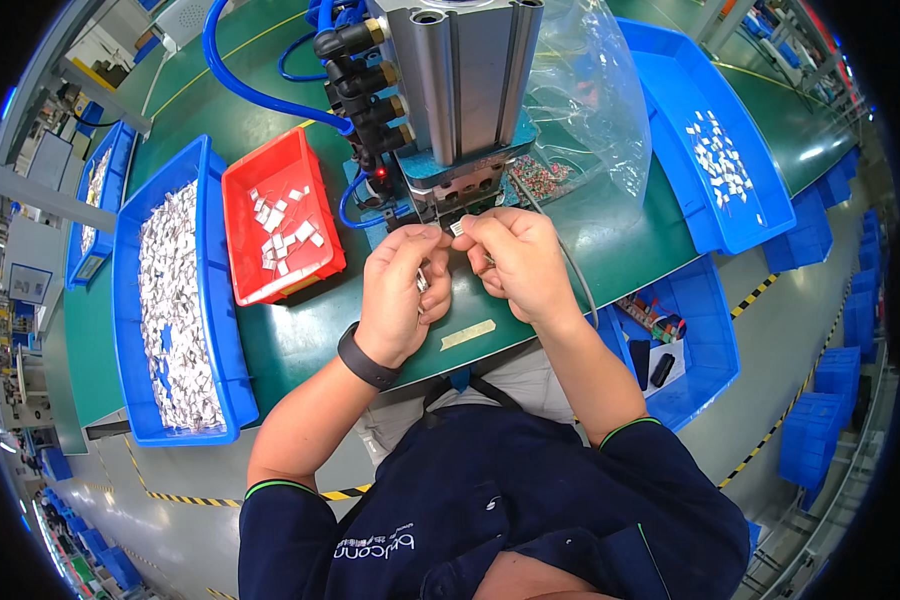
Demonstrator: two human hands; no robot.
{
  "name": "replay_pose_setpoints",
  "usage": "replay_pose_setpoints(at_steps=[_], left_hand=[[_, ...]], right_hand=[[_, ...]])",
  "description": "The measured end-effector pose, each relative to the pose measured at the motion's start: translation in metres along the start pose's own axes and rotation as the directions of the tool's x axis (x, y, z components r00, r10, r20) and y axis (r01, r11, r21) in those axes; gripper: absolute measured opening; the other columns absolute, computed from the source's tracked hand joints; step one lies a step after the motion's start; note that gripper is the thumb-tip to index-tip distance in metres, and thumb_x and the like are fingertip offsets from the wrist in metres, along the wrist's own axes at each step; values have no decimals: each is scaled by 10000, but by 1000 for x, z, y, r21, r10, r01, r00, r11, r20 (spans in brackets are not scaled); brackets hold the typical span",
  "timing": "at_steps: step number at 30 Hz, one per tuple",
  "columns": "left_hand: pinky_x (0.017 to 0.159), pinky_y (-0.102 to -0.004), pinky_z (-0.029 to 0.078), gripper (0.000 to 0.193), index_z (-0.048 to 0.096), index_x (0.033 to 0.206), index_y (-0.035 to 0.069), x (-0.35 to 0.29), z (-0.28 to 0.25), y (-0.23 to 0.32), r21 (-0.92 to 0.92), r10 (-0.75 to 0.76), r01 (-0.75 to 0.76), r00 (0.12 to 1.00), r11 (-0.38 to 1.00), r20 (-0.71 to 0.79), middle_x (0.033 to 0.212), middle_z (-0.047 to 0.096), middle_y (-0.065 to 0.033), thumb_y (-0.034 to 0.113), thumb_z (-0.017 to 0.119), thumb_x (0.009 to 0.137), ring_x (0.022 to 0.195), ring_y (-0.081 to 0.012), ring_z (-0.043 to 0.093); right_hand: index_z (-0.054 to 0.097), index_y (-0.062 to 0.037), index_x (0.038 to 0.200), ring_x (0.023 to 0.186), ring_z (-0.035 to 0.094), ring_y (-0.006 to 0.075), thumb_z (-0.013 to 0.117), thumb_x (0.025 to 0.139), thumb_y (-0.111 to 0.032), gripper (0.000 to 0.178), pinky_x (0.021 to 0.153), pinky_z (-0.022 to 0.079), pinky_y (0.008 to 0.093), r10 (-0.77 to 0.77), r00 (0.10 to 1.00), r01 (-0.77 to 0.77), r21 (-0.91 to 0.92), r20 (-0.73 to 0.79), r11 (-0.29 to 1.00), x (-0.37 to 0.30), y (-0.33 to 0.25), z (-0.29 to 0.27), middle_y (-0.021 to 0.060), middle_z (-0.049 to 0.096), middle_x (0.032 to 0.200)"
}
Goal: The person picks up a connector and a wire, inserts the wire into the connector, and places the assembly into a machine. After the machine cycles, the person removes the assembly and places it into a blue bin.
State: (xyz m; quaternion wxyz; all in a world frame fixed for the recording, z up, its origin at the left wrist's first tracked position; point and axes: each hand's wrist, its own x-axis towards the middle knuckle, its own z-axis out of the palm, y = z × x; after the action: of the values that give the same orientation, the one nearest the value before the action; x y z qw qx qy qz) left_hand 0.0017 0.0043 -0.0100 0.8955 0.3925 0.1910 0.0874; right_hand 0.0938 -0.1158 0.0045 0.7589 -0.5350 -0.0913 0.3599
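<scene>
My right hand point(522, 262) pinches a small white connector point(458, 228) between thumb and forefinger, right at the front of a pneumatic press point(457, 185). Close beside it, my left hand point(400, 290) is closed, its fingertips near the same connector. Small white pieces point(423, 284) show between the curled fingers of that left hand; they look like more connectors, partly hidden. The press has a grey metal cylinder on top, and its lower tooling is partly covered by my fingers.
Left of the press sit a red bin point(232, 225) with scattered white pieces and a blue bin point(232, 350) heaped with them. To the right are a clear plastic bag point(595, 110), a blue tray point(670, 110) of white pieces, and a lower blue bin point(715, 350). Blue air hoses point(260, 105) arch beside the press.
</scene>
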Motion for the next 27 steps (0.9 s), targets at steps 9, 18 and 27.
replay_pose_setpoints(at_steps=[9,18,27], left_hand=[[337,-212,229,102,538,956,73,-2,4,1,15,-10,10,1000,1000,-5,692,485,-21,172,532,934,408,-70,338],[337,-205,219,84,534,921,63,-1,4,-2,29,-14,14,1000,999,-3,677,480,-13,139,572,923,402,-58,330],[336,-205,220,83,554,918,44,0,4,-2,43,-24,25,999,999,-25,683,498,-16,123,581,917,400,-56,333]], right_hand=[[605,22,845,404,362,24,607,890,-118,147,348,227,190,-22,1000,23,38,-10,999,1,1,1,14,516,603],[625,17,916,429,379,15,616,889,-85,105,358,243,183,-131,990,133,-52,43,990,-4,13,-7,18,542,630],[621,6,924,430,390,18,620,893,-94,105,355,251,179,-160,986,162,-54,35,985,-4,15,-7,14,544,633]])
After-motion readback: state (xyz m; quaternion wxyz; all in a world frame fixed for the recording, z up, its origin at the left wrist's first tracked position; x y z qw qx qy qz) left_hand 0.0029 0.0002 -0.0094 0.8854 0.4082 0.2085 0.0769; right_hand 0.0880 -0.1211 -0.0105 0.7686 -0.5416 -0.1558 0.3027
